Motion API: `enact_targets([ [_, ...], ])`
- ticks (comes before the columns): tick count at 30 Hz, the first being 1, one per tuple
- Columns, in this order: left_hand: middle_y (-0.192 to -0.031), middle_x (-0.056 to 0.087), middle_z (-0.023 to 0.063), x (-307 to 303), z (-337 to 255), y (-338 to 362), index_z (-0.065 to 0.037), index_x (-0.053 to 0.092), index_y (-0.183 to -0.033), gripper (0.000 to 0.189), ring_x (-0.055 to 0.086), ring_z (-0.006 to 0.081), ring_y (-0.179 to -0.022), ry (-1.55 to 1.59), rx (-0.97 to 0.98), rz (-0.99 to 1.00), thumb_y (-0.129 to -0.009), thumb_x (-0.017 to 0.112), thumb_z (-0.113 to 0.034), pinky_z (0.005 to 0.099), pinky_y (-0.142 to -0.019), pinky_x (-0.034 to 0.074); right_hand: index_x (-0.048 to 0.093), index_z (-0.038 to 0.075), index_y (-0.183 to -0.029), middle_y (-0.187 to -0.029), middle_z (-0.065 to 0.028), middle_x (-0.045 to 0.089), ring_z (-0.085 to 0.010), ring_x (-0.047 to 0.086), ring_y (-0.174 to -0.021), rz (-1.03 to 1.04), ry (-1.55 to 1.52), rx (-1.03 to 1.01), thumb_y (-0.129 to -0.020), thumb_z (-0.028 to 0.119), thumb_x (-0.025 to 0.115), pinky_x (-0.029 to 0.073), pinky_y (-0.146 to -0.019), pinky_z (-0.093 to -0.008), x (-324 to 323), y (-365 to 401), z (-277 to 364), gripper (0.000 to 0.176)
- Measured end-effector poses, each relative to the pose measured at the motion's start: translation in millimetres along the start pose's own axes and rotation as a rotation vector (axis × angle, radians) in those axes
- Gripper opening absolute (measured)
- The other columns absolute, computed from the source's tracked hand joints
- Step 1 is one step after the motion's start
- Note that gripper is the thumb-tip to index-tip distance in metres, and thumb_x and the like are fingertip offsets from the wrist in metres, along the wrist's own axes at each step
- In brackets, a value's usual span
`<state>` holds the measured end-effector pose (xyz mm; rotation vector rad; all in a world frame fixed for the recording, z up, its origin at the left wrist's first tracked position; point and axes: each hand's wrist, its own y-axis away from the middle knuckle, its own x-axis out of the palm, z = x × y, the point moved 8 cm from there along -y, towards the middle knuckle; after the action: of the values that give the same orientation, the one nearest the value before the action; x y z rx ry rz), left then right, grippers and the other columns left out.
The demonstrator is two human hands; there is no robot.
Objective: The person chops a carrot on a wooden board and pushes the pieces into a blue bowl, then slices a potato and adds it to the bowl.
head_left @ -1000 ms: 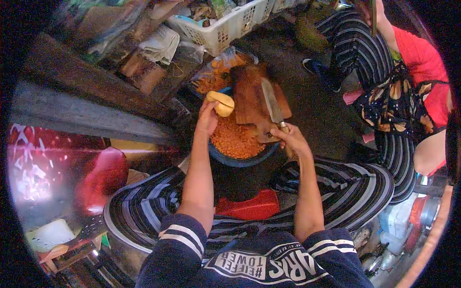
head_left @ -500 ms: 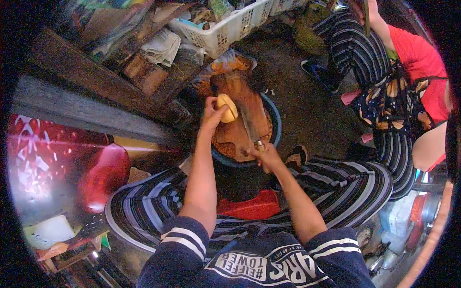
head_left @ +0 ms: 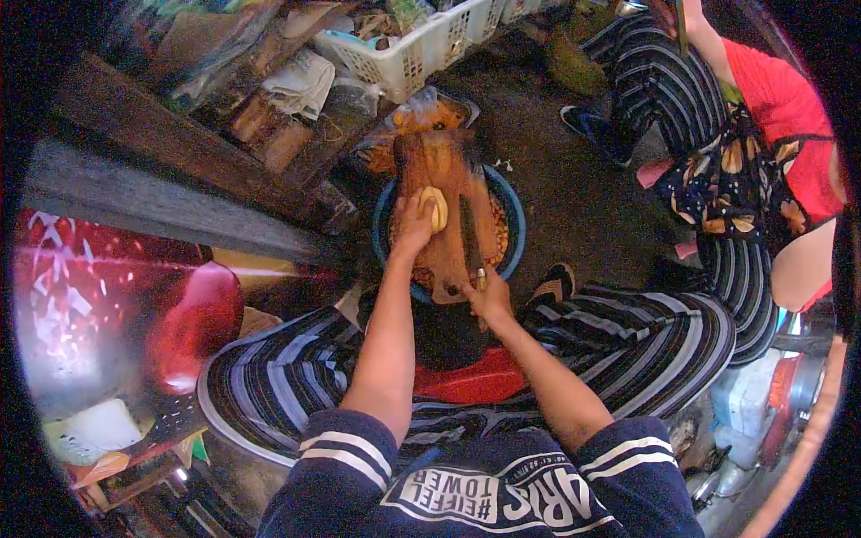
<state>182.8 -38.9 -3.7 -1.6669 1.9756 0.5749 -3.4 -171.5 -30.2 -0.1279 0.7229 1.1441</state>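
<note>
Quick change: a second ago the left hand (head_left: 414, 226) holds the pale yellow rounded chunk (head_left: 436, 208) up off the board. Now it has it pressed down on the brown wooden cutting board (head_left: 438, 157), fingers curled over the chunk's 9 o'clock side, a closed pinning hold. The board has also swung from skewed to lying straight, 12 to 6 o'clock, across the round blue plastic basin (head_left: 514, 224). The long steel kitchen knife (head_left: 468, 235) has moved with it, from a diagonal on the board to running 12 to 6 o'clock. The right hand (head_left: 489, 296) is fully wrapped round its handle at the board's 6 o'clock end. Reads as the cutting set-up being in place, with chunk steadied and blade lined up. The chunk sits at 12 o'clock from the left palm and just at 9 o'clock of the blade; can't tell if the edge touches it. Small orange chopped pieces (head_left: 498, 235) show in the basin at 3 o'clock of the board. Another person in a red top (head_left: 780, 99) sits at 2 o'clock, well apart.
</note>
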Motion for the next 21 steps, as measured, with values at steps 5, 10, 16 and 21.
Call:
enact_targets([
  [5, -0.111, 0.037, 0.0208, 15.9, 36.1, -2.5, -0.010, 0.046, -0.119, 0.043, 0.036, 0.0374, -0.102, -0.190, 0.061, 0.026, -0.087, 0.039, -0.037, 0.0457, -0.090, 0.031, 0.048, 0.003, -0.109, -0.076, -0.0152, 0.060, -0.0265, 0.060, -0.059, 0.022, 0.076, -0.028, -0.070, 0.015, 0.066, 0.048, -0.051, -0.0362, -19.2, 9.0, 28.0, 0.045],
  [10, -0.113, 0.036, 0.0218, 1.9, 8.9, 11.6, -0.008, 0.043, -0.120, 0.046, 0.037, 0.0386, -0.101, -0.238, -0.104, 0.086, -0.087, 0.034, -0.039, 0.0469, -0.089, 0.031, 0.049, 0.000, -0.099, -0.077, -0.0225, 0.058, -0.0401, 0.056, -0.070, -0.091, 0.123, -0.162, -0.075, 0.023, 0.058, 0.045, -0.064, -0.0434, -37.0, 15.2, 56.6, 0.034],
  [16, -0.111, 0.042, 0.0213, -9.2, 3.9, 10.7, -0.003, 0.043, -0.109, 0.044, 0.039, 0.0375, -0.103, 0.072, 0.016, -0.133, -0.088, 0.035, -0.040, 0.0469, -0.087, 0.032, 0.044, -0.003, -0.092, -0.071, -0.0260, 0.056, -0.0431, 0.055, -0.071, -0.013, 0.150, -0.194, -0.082, 0.018, 0.048, 0.042, -0.061, -0.0495, -37.0, 15.5, 109.0, 0.023],
  [21, -0.106, 0.045, 0.0211, -13.2, 4.3, 14.9, -0.002, 0.042, -0.105, 0.041, 0.041, 0.0369, -0.101, -0.036, -0.041, -0.179, -0.088, 0.034, -0.038, 0.0455, -0.085, 0.033, 0.045, -0.005, -0.090, -0.069, -0.0268, 0.055, -0.0446, 0.054, -0.068, -0.005, 0.101, -0.210, -0.083, 0.016, 0.048, 0.042, -0.059, -0.0500, -34.6, 19.4, 126.3, 0.022],
])
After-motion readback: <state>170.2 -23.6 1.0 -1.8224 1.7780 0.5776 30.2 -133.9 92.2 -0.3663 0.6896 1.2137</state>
